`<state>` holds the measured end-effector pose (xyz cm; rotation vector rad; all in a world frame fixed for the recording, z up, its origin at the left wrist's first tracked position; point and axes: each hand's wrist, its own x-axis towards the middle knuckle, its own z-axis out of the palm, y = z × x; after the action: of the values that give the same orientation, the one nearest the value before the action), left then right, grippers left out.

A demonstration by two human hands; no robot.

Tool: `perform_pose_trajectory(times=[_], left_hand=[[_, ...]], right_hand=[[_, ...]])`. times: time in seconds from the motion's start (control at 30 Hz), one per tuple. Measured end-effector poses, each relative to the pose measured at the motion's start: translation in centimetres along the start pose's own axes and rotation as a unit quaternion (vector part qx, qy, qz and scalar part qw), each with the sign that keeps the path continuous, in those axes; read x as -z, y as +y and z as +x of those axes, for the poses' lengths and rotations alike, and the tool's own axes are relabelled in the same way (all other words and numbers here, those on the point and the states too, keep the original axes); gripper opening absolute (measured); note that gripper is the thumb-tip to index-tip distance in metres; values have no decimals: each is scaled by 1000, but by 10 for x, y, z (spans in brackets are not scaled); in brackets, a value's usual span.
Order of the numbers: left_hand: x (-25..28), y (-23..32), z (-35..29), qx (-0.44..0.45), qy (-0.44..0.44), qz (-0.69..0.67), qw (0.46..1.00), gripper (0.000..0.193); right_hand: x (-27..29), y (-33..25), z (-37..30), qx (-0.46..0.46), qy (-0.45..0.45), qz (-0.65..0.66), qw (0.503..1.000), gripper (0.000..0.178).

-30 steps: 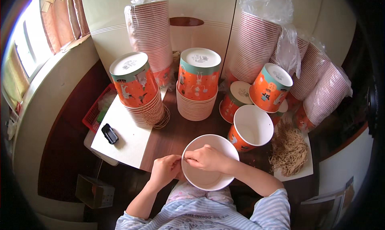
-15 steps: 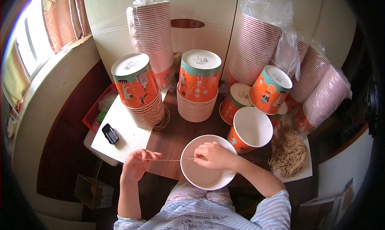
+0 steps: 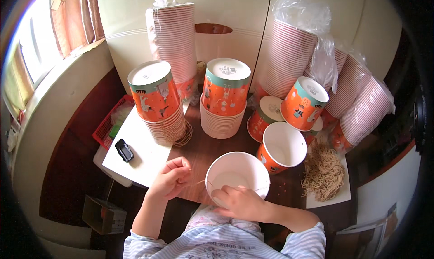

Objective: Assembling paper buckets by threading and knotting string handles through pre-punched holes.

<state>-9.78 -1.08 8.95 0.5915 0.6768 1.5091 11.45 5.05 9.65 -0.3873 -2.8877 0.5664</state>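
Observation:
An open white-lined paper bucket (image 3: pixel 235 162) is tilted toward me at the table's near edge. My right hand (image 3: pixel 242 204) is closed over its near rim, fingers curled at the wall; part of the grip is hidden. Left of the bucket, my left hand (image 3: pixel 174 180) is raised with fingers pinched together. A thin tan string (image 3: pixel 201 182) runs from near those fingers to the bucket's left rim. On the right side of the rim, another short piece of string (image 3: pixel 261 188) shows. Just beyond stands an orange paper bucket (image 3: pixel 282 144), mouth up.
Upside-down bucket stacks stand behind: one with strings (image 3: pixel 156 96) at left, one in the middle (image 3: pixel 226 96). Several plastic-wrapped stacks (image 3: pixel 289 56) line the back. A bundle of tan strings (image 3: pixel 323 175) lies right. A small black case (image 3: pixel 124 150) rests on white board, by a red basket (image 3: pixel 101 132).
My left hand has lifted slightly and moved right, its fingers now curled in. My right hand has dropped to the bucket's near rim. The string between them is no longer pulled straight.

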Motion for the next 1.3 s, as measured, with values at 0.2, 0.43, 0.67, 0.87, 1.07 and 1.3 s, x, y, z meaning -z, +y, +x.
perform_pose_trajectory(times=[0.2, 0.43, 0.67, 0.87, 1.07, 1.3], left_hand=[[2, -9, 1, 9, -1, 70, 997, 5], [-7, -26, 11, -18, -26, 278, 960, 19], [-32, -27, 11, -77, -80, 548, 829, 15], [-13, -35, 10, -15, -99, 463, 880, 11], [-6, -38, 7, 9, -123, 350, 929, 11], [-3, -31, -2, 18, -89, 342, 935, 10]], right_hand=[[-3, 34, -10, 35, -27, 4, 999, 33], [31, 42, -2, -27, -58, 270, 961, 19], [29, 50, 8, 75, 64, 312, 945, 19], [26, 38, 5, 67, 115, 106, 985, 13], [6, 31, 5, 58, 177, -35, 982, 15], [6, 24, 5, 26, 230, -7, 973, 8]])
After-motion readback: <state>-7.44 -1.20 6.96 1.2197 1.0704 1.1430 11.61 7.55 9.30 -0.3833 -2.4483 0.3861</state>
